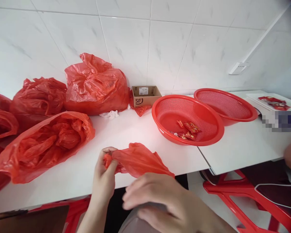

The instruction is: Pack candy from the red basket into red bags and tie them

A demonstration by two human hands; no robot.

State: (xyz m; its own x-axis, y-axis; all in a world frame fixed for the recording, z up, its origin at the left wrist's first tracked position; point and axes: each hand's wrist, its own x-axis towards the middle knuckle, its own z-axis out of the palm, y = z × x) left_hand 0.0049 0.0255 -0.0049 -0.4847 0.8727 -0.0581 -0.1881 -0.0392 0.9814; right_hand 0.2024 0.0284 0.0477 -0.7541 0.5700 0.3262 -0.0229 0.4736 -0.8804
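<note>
1. Okay, nearest me: my right hand (157, 197) is blurred, knuckles up, fingers bent and parted from the thumb, nothing visible between.
2. Just beyond, my left hand (106, 173) pinches one bunched end of a red plastic bag (142, 160) over the table's (126, 131) edge.
3. Bag-handling, I judge; next calls for my right fingertips on its loose end.
4. Farther, small red packets (190, 129) sit inside a mesh-sided red basket (174, 108).

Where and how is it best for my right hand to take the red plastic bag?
Perhaps pinch the red plastic bag at its loose end, coming from the right: the left hand grips the bunched opposite end, while this part spreads thin and slack toward the right hand.
</note>
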